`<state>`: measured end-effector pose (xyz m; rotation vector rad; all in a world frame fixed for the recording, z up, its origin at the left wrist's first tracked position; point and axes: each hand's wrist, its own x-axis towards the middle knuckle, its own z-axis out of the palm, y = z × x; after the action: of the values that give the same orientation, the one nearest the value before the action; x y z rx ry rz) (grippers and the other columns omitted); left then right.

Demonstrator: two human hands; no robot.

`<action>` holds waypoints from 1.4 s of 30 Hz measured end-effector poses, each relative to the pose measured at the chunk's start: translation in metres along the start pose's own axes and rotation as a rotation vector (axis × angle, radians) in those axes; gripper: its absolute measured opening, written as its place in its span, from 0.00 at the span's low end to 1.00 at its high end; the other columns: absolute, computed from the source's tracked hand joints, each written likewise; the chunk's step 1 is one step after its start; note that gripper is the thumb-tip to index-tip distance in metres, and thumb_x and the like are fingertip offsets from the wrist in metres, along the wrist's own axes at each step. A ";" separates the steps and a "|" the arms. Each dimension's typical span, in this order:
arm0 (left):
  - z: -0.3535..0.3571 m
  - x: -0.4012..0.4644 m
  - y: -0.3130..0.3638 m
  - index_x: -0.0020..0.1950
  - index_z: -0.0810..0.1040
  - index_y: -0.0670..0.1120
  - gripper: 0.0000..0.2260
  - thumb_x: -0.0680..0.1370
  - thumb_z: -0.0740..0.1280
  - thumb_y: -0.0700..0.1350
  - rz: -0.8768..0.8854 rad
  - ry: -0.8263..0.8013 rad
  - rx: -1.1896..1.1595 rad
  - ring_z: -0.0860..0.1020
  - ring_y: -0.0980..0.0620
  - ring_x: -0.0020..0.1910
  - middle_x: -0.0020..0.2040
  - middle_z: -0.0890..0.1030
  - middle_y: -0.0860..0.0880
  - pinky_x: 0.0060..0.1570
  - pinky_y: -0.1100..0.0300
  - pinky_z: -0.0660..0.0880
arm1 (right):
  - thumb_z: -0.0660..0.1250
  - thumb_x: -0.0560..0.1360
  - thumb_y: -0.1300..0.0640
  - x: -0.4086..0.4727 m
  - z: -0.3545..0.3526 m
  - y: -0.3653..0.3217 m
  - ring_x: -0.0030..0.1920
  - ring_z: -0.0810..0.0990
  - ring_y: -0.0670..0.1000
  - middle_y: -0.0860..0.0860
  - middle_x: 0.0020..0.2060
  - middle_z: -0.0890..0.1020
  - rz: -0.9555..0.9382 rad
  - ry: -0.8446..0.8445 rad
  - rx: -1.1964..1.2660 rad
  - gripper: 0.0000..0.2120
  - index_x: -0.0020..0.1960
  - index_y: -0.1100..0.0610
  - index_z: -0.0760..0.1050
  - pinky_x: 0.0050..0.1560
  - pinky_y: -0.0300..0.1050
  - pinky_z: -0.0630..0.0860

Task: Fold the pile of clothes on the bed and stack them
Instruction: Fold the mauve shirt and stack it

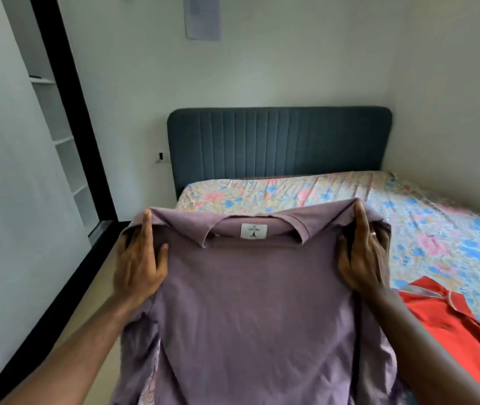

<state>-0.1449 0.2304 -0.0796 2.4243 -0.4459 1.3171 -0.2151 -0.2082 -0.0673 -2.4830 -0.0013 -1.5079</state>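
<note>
Over floral bed (437, 229), 2 hands hold purple shirt (256, 302); red garment (449, 325) apparently flat.

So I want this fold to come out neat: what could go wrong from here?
1. The mauve collared shirt is held up only at its shoulders by the left hand and right hand; if either grip slips, it may sag crooked.
2. Laid down to the right, it might land on the red garment on the floral-sheeted bed.
</note>
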 end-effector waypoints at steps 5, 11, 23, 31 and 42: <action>0.070 -0.010 -0.027 0.78 0.58 0.33 0.31 0.79 0.60 0.48 0.006 -0.018 -0.016 0.80 0.34 0.60 0.71 0.73 0.33 0.66 0.42 0.63 | 0.59 0.78 0.58 -0.018 0.062 0.028 0.53 0.71 0.63 0.65 0.45 0.84 0.031 -0.088 -0.001 0.34 0.81 0.64 0.54 0.64 0.62 0.66; 0.168 0.014 -0.046 0.80 0.57 0.36 0.32 0.79 0.59 0.48 -0.034 -0.110 -0.033 0.76 0.38 0.63 0.69 0.75 0.34 0.67 0.44 0.64 | 0.58 0.80 0.53 0.003 0.142 0.053 0.64 0.75 0.63 0.63 0.63 0.80 0.122 -0.270 0.052 0.34 0.83 0.58 0.52 0.68 0.59 0.66; 0.319 -0.042 -0.072 0.80 0.53 0.65 0.26 0.83 0.53 0.63 -0.374 -0.832 0.194 0.53 0.54 0.81 0.81 0.56 0.58 0.67 0.22 0.49 | 0.52 0.72 0.34 -0.075 0.288 0.114 0.78 0.64 0.57 0.47 0.82 0.58 0.528 -0.826 -0.035 0.42 0.83 0.44 0.45 0.76 0.60 0.53; 0.289 -0.038 -0.045 0.81 0.40 0.61 0.26 0.84 0.41 0.61 -0.452 -1.015 0.153 0.43 0.50 0.82 0.83 0.44 0.53 0.70 0.24 0.48 | 0.71 0.68 0.42 -0.057 0.264 0.120 0.71 0.75 0.55 0.46 0.68 0.79 0.743 -0.779 0.430 0.35 0.74 0.44 0.68 0.73 0.58 0.67; 0.191 -0.079 0.127 0.82 0.53 0.60 0.44 0.69 0.40 0.77 -0.029 -1.076 -0.126 0.44 0.58 0.81 0.83 0.49 0.55 0.70 0.26 0.40 | 0.74 0.73 0.58 -0.157 -0.009 0.020 0.35 0.81 0.57 0.50 0.33 0.81 0.780 -0.348 -0.137 0.06 0.41 0.54 0.77 0.37 0.48 0.73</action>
<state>-0.0990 0.0417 -0.2254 2.8020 -0.6969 -0.1498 -0.2941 -0.2102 -0.2050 -2.3624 0.9126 -0.7647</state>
